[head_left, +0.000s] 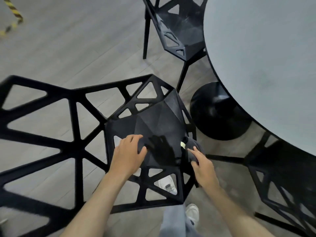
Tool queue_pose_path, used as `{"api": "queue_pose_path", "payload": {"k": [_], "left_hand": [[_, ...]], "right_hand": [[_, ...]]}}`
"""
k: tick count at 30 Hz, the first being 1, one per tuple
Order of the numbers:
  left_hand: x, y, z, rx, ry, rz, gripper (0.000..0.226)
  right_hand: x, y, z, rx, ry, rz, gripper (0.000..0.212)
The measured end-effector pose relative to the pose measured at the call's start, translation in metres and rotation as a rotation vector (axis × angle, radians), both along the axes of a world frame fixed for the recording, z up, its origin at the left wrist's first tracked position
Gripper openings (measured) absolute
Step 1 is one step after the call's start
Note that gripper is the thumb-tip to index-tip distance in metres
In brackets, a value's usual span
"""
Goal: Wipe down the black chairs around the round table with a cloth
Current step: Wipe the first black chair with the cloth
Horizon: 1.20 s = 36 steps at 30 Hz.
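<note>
I look down on a black plastic chair with triangular cut-outs (95, 132), its backrest toward the left edge of view. My left hand (127, 153) rests on the chair's solid seat panel, fingers spread and lightly bent. My right hand (203, 165) holds a dark grey cloth (194, 147) at the seat's right edge. A second black cut-out chair (177, 29) stands beside the round grey table (266, 57), and a third (282, 177) sits under its rim at right. The table's black round base (217, 113) stands on the grey wood-pattern floor (68, 40).
</note>
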State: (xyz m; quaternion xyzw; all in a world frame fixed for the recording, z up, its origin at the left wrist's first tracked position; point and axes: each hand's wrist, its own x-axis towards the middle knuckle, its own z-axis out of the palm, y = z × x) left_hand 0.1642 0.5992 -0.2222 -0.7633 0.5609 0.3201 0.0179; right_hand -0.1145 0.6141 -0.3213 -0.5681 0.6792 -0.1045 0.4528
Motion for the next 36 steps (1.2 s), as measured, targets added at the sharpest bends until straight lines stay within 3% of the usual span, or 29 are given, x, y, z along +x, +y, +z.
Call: {"api": "queue_pose_path", "payload": {"k": [6, 14, 17, 24, 28, 33, 36], "left_hand": [[0.034, 0.013, 0.068, -0.072, -0.119, -0.105, 0.048], [0.156, -0.040, 0.139, -0.144, -0.462, -0.363, 0.050], [0.210, -0.059, 0.150, -0.174, -0.566, -0.374, 0.049], [0.283, -0.078, 0.140, -0.259, -0.411, -0.129, 0.060], [0.292, -0.102, 0.136, -0.117, -0.178, 0.048, 0.047], [0.299, -0.112, 0.130, -0.148, 0.087, 0.153, 0.034], [0.305, -0.113, 0.124, -0.172, 0.073, 0.181, 0.033]], "right_hand": [[0.011, 0.026, 0.054, 0.017, -0.013, -0.188, 0.047], [0.068, 0.058, 0.067, 0.053, -0.030, -0.212, 0.032], [0.106, 0.063, 0.068, 0.074, -0.061, -0.208, 0.030], [0.214, 0.024, 0.080, 0.028, -0.195, -0.221, 0.017], [0.269, -0.016, 0.085, -0.035, -0.241, -0.192, 0.017], [0.340, -0.083, 0.091, -0.155, -0.312, -0.129, 0.025], [0.384, -0.121, 0.094, -0.245, -0.365, -0.054, 0.027]]}}
